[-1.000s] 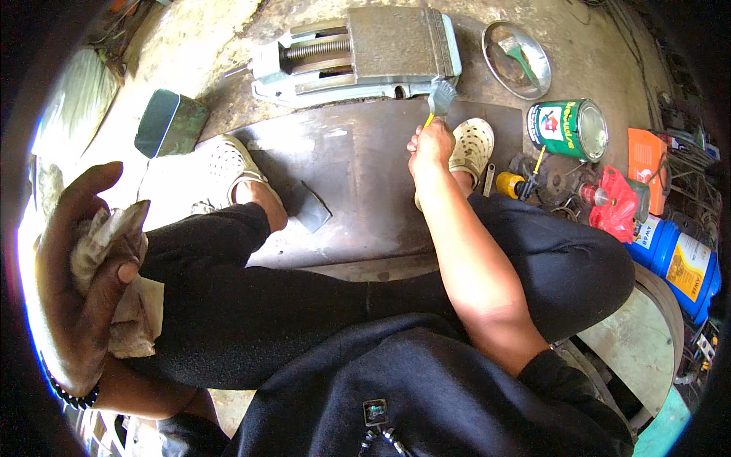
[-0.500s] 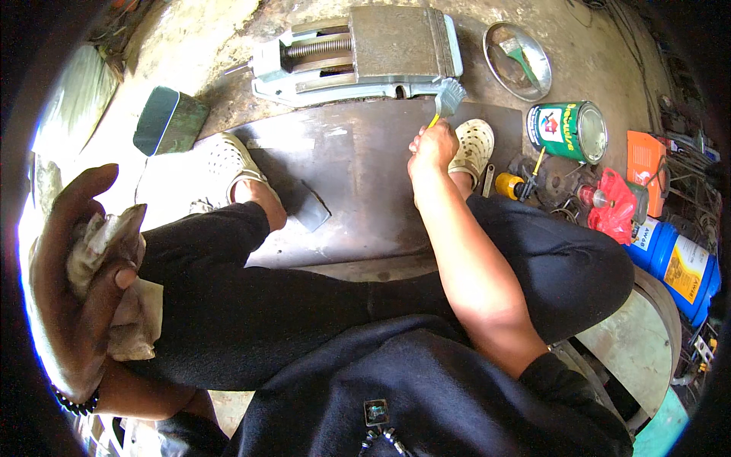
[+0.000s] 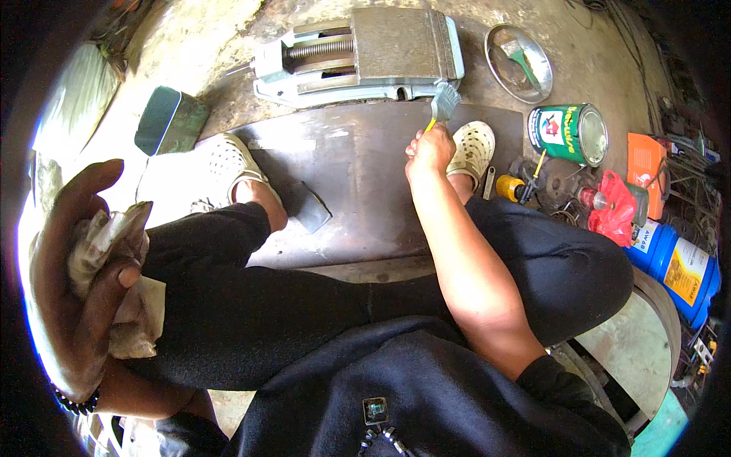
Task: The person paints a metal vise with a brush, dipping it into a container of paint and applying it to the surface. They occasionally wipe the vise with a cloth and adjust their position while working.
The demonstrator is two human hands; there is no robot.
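Observation:
My right hand [image 3: 430, 150] grips a small paintbrush [image 3: 443, 102] with a yellow handle, its bristles at the far edge of a dark steel plate [image 3: 358, 183] on the ground, just below a pale blue machine vise [image 3: 365, 53]. My left hand [image 3: 72, 282] is raised close to the camera at the left and is closed around a crumpled dirty rag [image 3: 114, 289]. I squat with both feet in white perforated clogs [image 3: 228, 164] on the plate. A small dark metal piece [image 3: 311, 206] lies on the plate near my left foot.
An opened green paint can [image 3: 567, 133] stands right of the plate. A round metal dish [image 3: 518, 52] with a green tool lies behind it. Red and orange items [image 3: 613, 209], a yellow-handled tool and blue canisters [image 3: 678, 263] crowd the right. A green box [image 3: 167, 120] sits at the left.
My right hand has swept the brush along the plate's far edge, dipping out of sight and coming back up near the vise. The left hand with the rag has stayed put.

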